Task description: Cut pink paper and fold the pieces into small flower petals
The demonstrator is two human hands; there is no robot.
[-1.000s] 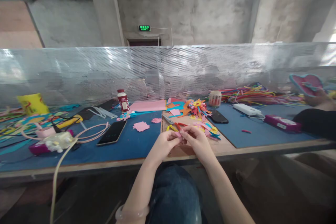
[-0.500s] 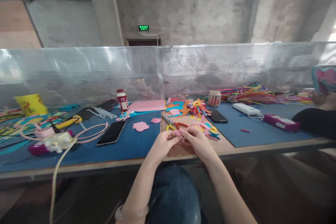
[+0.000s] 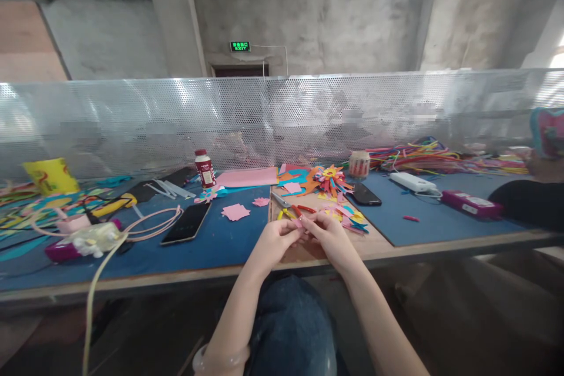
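Observation:
Between my fingertips is a small piece of pink foam or paper (image 3: 298, 222), mostly hidden by them. My left hand (image 3: 281, 238) pinches it from the left, while my right hand (image 3: 326, 235) closes on it from the right; the two hands touch or nearly touch. Just beyond them lie scissors (image 3: 282, 201) and tools with orange handles (image 3: 304, 209). Cut pink, yellow and blue scraps (image 3: 348, 215) are beside my right hand. Left of my hands are a stack of pink squares (image 3: 235, 212) and a pink flower-shaped cutout (image 3: 261, 202).
A multicoloured paper flower (image 3: 331, 179) sits behind the scraps. Two phones (image 3: 187, 223) (image 3: 366, 194), a red bottle (image 3: 205, 168), a jar (image 3: 359, 164), power strips (image 3: 471, 204) and a looping cable (image 3: 94, 282) surround the work area. At right is another person's dark sleeve (image 3: 524, 202).
My hands stay almost still around the pink piece. At the far right, the other person's hand and the pink-and-blue item have shifted slightly right. The view moves a little.

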